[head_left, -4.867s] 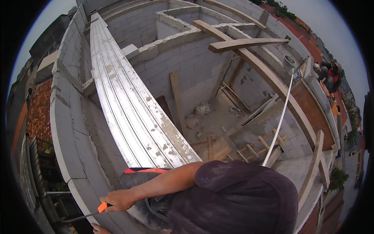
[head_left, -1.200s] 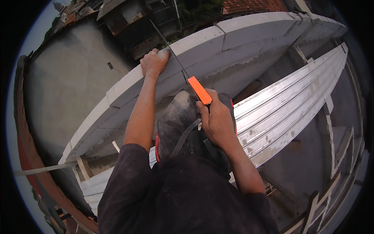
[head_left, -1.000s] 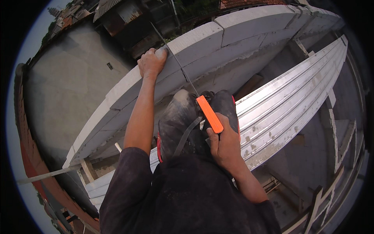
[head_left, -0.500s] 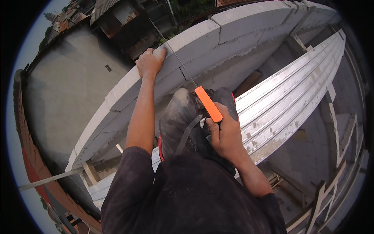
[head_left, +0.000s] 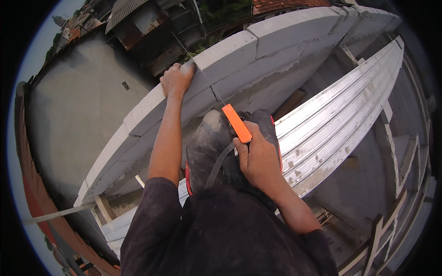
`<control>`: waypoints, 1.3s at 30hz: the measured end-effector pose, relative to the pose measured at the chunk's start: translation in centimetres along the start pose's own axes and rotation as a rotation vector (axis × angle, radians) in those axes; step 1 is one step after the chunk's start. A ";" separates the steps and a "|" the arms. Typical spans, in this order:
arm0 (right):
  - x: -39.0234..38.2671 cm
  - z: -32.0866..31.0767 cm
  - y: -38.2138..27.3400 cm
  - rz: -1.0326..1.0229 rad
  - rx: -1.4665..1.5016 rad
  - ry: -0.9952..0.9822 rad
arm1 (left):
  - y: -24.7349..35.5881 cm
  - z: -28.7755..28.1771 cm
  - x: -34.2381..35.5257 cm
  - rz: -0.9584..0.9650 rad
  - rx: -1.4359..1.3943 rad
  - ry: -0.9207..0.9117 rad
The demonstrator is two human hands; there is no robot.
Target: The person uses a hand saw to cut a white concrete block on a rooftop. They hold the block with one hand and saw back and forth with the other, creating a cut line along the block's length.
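Note:
My right hand is wrapped around the orange handle of a handsaw in front of my knees. The saw's thin blade is seen edge-on. It runs up and away across the pale block wall, right beside my left hand, and its tip sticks out past the wall's far side. My left hand grips the top edge of a wall block, fingers over the far side and thumb toward the blade. How deep the blade sits in the block I cannot tell.
Ribbed metal sheeting lies as a platform under and beside me. Timber pieces stand at lower right over a lower level. Beyond the wall are a drop, a grey plastered surface and a rusty shed.
The saw handle and my right hand have moved a little to the left, and the blade's angle has shifted slightly. My left hand keeps its hold on the block.

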State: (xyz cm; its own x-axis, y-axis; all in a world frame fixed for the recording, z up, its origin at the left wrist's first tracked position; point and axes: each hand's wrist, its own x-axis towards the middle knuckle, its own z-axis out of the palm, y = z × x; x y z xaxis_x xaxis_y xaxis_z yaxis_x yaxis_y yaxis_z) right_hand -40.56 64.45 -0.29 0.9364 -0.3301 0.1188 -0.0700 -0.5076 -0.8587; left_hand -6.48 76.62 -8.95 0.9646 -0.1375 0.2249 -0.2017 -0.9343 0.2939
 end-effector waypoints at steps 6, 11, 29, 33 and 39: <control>4.6 2.6 -1.1 0.006 -0.080 0.048 | -0.8 0.6 0.9 0.055 0.027 -0.005; -2.7 -0.2 -0.6 -0.046 0.031 0.095 | -0.2 0.0 -0.5 0.033 0.024 -0.021; -2.2 -1.8 -0.6 0.043 0.018 0.034 | 0.0 0.0 -0.5 0.053 0.033 0.030; 5.6 2.0 -1.3 0.003 -0.041 0.030 | 0.3 0.2 0.2 0.073 0.037 -0.003; -3.2 -2.0 -1.1 -0.036 0.007 0.048 | 0.0 -0.3 -0.4 0.041 0.004 0.002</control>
State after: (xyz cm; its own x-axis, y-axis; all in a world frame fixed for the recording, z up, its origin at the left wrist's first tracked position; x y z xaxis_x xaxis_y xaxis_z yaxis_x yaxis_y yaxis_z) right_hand -44.15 64.45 1.26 0.9207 -0.3499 0.1730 -0.0345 -0.5144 -0.8568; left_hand -6.93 76.83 -8.74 0.9551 -0.1752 0.2389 -0.2405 -0.9293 0.2803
